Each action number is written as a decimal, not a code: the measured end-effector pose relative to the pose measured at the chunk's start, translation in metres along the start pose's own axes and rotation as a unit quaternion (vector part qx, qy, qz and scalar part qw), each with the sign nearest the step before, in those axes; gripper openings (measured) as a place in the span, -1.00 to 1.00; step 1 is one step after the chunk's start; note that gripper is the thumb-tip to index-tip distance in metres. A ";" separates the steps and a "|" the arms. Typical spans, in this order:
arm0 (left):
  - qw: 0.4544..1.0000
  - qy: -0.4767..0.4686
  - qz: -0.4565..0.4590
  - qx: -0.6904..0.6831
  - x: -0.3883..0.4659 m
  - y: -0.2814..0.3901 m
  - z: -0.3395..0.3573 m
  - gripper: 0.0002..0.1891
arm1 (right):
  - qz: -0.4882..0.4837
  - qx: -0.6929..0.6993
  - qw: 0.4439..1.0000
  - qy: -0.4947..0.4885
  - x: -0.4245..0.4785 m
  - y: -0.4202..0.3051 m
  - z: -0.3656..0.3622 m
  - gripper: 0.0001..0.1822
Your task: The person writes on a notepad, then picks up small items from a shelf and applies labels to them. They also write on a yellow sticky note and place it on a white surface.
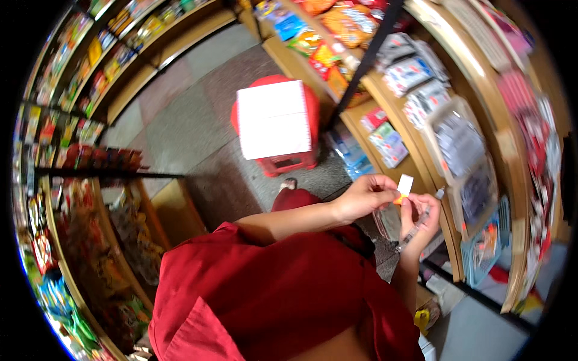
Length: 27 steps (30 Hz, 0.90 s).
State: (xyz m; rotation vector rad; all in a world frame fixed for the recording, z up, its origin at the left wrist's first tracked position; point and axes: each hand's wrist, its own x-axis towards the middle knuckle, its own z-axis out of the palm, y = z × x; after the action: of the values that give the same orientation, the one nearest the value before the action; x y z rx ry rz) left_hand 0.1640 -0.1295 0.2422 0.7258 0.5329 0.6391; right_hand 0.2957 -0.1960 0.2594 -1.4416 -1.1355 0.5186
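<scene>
A small white slip with an orange end [405,186] is pinched between the fingers of my left hand [365,198]. The thumb of my right hand [421,215] touches the slip's lower end from the other side. My right hand also holds a clear-barrelled pen [413,232], which lies slanted across the palm. Before me, sheets of white paper [275,121] lie on a red plastic stool [289,164] on the tiled floor. The writing on the slip is too blurred to make out.
Wooden shelves [417,153] on my right hold packets, plastic bins [458,135] and a blue basket [485,248]. A black shelf post [368,61] rises there. More shelves [149,67] with packaged snacks curve along the left. Tiled floor [194,108] runs between them.
</scene>
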 end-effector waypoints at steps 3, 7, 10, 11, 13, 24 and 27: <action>0.997 0.064 0.034 -0.004 -0.013 0.019 -0.043 -0.91 | 0.026 0.022 0.995 -0.090 0.013 -0.010 0.051 -0.72; 0.993 0.113 0.039 -0.003 -0.033 0.043 -0.099 -0.91 | 0.049 0.024 0.985 -0.161 0.025 -0.013 0.114 -0.71; 0.988 0.142 0.044 -0.028 -0.048 0.052 -0.137 -0.93 | 0.068 0.032 0.977 -0.200 0.026 -0.016 0.159 -0.71; 0.987 0.149 0.039 -0.035 -0.055 0.056 -0.149 -0.93 | 0.081 0.037 0.975 -0.204 0.025 -0.016 0.174 -0.71; 0.985 0.160 0.047 -0.049 -0.062 0.062 -0.169 -0.94 | 0.093 0.032 0.970 -0.224 0.025 -0.014 0.198 -0.72; 0.946 0.303 0.034 0.108 -0.071 0.019 -0.291 -0.93 | 0.140 -0.021 0.970 -0.198 0.020 -0.009 0.244 -0.70; 0.890 0.398 -0.072 0.209 -0.073 0.017 -0.337 -0.88 | 0.147 -0.046 0.969 -0.195 0.014 -0.009 0.245 -0.70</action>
State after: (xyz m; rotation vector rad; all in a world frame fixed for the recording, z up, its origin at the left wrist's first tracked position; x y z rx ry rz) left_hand -0.1082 -0.0241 0.0572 0.7989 1.5077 0.6786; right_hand 0.0936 -0.0631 0.2151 -1.6455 -1.2697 1.0045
